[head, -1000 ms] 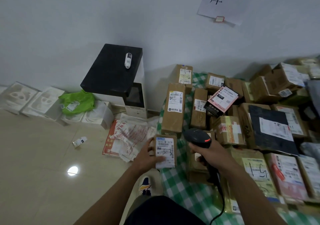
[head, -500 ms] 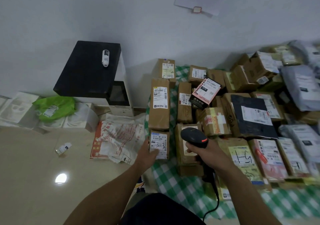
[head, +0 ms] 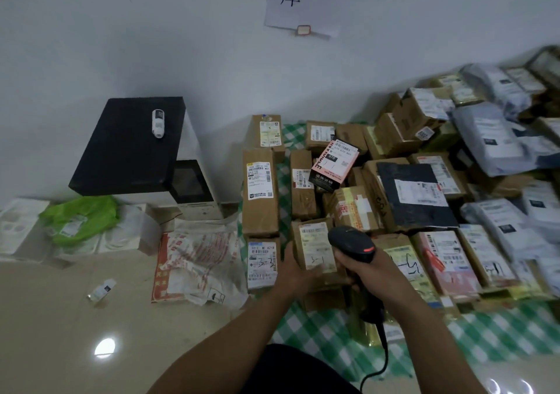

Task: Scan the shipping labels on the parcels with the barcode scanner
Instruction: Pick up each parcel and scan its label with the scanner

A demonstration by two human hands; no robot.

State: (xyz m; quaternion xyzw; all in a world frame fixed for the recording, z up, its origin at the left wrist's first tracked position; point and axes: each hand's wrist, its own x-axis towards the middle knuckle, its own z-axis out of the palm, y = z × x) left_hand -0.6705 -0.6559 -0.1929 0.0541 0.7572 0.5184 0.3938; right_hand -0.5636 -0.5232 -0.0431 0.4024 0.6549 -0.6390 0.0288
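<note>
- The left hand (head: pixel 298 272) grips the near left edge of a brown parcel (head: pixel 315 275), whose label (head: pixel 316 249), marked 3-1, faces up.
- The right hand (head: pixel 368 269) is closed round the handle of the barcode scanner (head: pixel 351 243). The scanner's head sits over the parcel's right edge and its cable (head: pixel 384 345) trails toward the near side.
- Just left of the parcel lies a smaller box marked 3-3 (head: pixel 262 261), with a long brown box (head: pixel 260 192) beyond it.
- Packed close on the far and right sides are a pink-and-black box (head: pixel 333 164), a dark flat parcel (head: pixel 415 193) and grey mailers (head: pixel 500 139), all on a green checked cloth (head: pixel 318 330).
- Off to the left are a printed plastic bag (head: pixel 197 260), a green bag (head: pixel 80 220) and a black-topped machine (head: pixel 130 148).
</note>
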